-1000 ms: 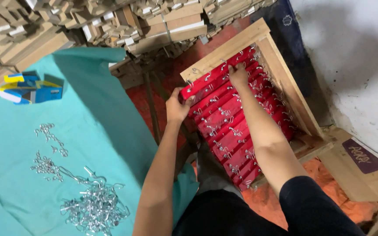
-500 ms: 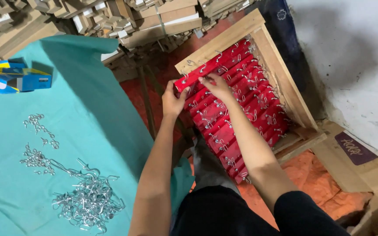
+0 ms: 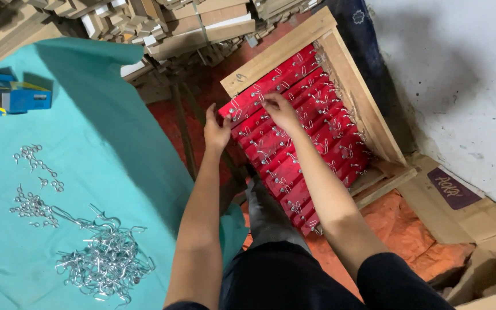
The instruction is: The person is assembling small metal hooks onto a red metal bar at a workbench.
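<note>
**Both hands at the upper rows of red strips in the wooden frame**

My left hand rests at the left end of the upper red painted strips with its fingers spread and the fingertips touching a strip end; whether it pinches anything I cannot tell. My right hand lies on top of the second or third strip from the far end, fingers curled down onto it, apparently at one of the small metal hooks fixed there, though the grip itself is hidden. The two hands are apart, the right one further into the frame.

The strips lie directly ahead of me in a shallow rectangular wooden frame tilted against the floor. Each strip's long axis runs from lower left to upper right, across the frame; the stack runs away from my knees. I count roughly a dozen strips, overlapping too much for an exact number.

To my left, a teal cloth covers the bench. On it lie one large tangled heap of silver wire hooks, two or three smaller scatterings, and one blue-and-yellow cardboard box. Stacked wooden slats fill the background.
</note>
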